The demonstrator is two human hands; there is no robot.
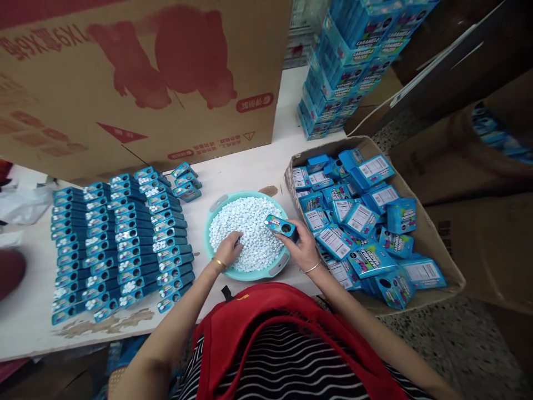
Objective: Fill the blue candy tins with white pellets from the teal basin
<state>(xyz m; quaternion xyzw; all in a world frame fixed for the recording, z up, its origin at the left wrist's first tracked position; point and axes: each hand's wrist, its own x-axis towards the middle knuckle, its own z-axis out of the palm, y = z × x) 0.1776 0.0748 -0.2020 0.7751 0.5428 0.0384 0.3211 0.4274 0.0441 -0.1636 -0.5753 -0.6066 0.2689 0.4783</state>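
Observation:
A light-green plastic basin (213,209), full of small white candies (250,216), sits in front of me on the table. My left hand (229,249) dips into the candies at the basin's left side, its fingers curled among them; the fingertips are partly hidden. Over the basin's right side, my right hand (303,248) grips a small blue candy box (280,224) by its end. That box has a dark round hole in its upper face, and a few white candies lie at its far end.
Rows of similar blue boxes (133,239) stand at left, some topped with white candies. An open carton (447,261) heaped with blue boxes is at right. Behind are a large cardboard box (187,128) and a tall stack of wrapped blue packs (333,83).

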